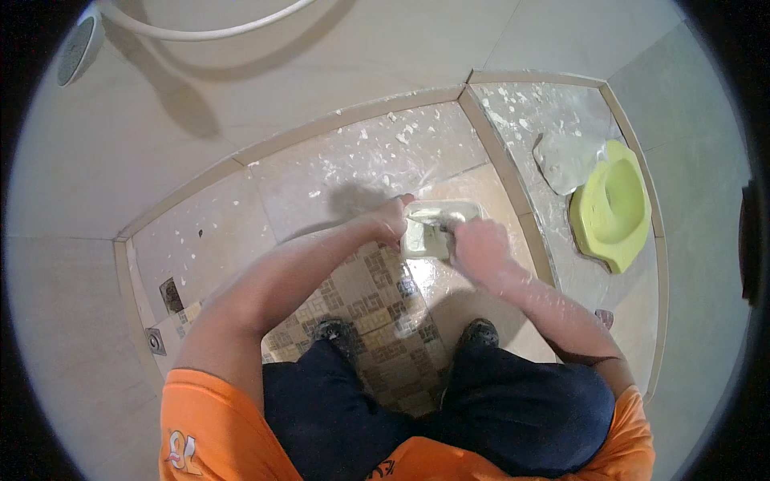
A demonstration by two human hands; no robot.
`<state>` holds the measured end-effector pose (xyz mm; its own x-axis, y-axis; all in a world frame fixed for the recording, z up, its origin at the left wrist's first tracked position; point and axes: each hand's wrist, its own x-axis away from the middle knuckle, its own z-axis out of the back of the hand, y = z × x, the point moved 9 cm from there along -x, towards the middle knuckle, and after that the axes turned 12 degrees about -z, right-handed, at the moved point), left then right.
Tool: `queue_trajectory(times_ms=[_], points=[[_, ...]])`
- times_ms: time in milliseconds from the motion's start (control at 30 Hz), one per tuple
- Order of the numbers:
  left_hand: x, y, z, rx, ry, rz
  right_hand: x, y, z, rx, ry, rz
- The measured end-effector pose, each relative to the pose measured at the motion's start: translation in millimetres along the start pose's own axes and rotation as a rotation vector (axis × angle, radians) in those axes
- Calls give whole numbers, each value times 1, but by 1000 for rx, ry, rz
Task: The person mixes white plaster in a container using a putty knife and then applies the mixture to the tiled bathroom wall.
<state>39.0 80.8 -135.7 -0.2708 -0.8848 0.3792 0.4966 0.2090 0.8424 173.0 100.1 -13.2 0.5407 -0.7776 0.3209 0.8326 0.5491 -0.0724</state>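
In front of me is a small pale rectangular tub (417,247) with whitish paste inside and smeared on its walls. My left hand (391,222) grips the tub by its left side, fingers wrapped around the edge. My right hand (481,247) is closed at the tub's right side, over the rim. From its fingers a small greyish tool (441,223) reaches into the paste; its handle is hidden in the hand, so its exact kind is unclear. White powder or paste coats my right hand and forearm.
A yellow-green squat toilet (622,204) lies at the right, a crumpled whitish plastic bag (565,164) against it. A low raised kerb (509,168) divides the floor. White splatters mark the tiles. A drain (171,295) is at left; a shower head (79,52) hangs upper left.
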Motion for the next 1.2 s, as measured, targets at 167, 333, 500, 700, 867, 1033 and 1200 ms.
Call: queue_trajectory(times_ms=[167, 333, 500, 700, 867, 1033, 1200], points=[[-7, -26, -6, 139, 123, 62, 26, -18, -44, 203, -117, 195], [0, -35, -9, 292, 90, 146, 10, -10, 2, 160, -129, 89], [-15, -30, -6, 120, 120, -78, 17, -12, -38, 164, 0, 86], [3, -21, -7, 385, 91, 122, 10, -14, 5, 116, -131, 121], [0, -16, 4, 209, 121, 77, 17, -14, -37, 162, -126, 98], [5, -16, 5, 199, 121, 92, 10, -2, -1, 151, -199, 59], [-3, -21, 9, -49, 150, -19, 1, 36, 9, 151, -131, 11]])
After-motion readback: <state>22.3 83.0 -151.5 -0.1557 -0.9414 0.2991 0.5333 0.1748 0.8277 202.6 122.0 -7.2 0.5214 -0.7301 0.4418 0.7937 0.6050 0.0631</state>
